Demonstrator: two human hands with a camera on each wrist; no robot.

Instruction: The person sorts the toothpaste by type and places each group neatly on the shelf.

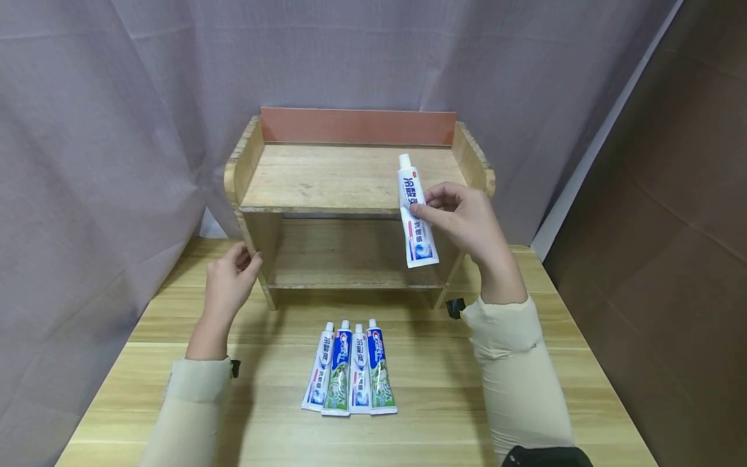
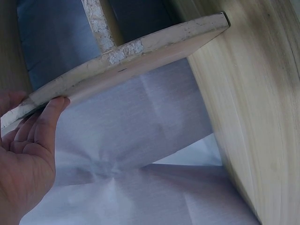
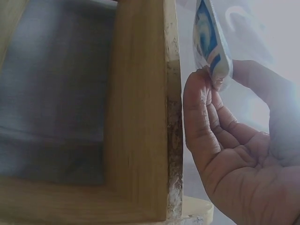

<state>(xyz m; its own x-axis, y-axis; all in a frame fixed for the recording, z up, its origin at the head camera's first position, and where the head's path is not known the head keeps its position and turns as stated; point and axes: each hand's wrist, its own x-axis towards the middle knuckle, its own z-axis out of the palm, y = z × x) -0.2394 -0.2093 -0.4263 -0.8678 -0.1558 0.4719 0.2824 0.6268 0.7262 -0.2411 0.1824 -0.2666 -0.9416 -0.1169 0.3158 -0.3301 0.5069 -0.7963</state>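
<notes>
My right hand [image 1: 463, 217] pinches a white toothpaste tube [image 1: 423, 240] by its side edge, between thumb and fingers. The tube stands nearly upright, cap at the top, in front of the shelf's upper board; the right wrist view has the tube [image 3: 212, 44] at the fingertips, beside the right side panel [image 3: 140, 108]. With my left hand [image 1: 229, 279] I grip the front edge of the small wooden shelf's left side panel [image 2: 140, 51], thumb on one face and fingers on the other.
Several toothpaste tubes, including a blue and green one [image 1: 382, 376], lie side by side on the wooden table [image 1: 280, 428] before the two-tier shelf [image 1: 332, 175]. A small black object [image 1: 455, 308] sits by the shelf's right foot. Grey curtain [image 1: 117, 130] hangs behind.
</notes>
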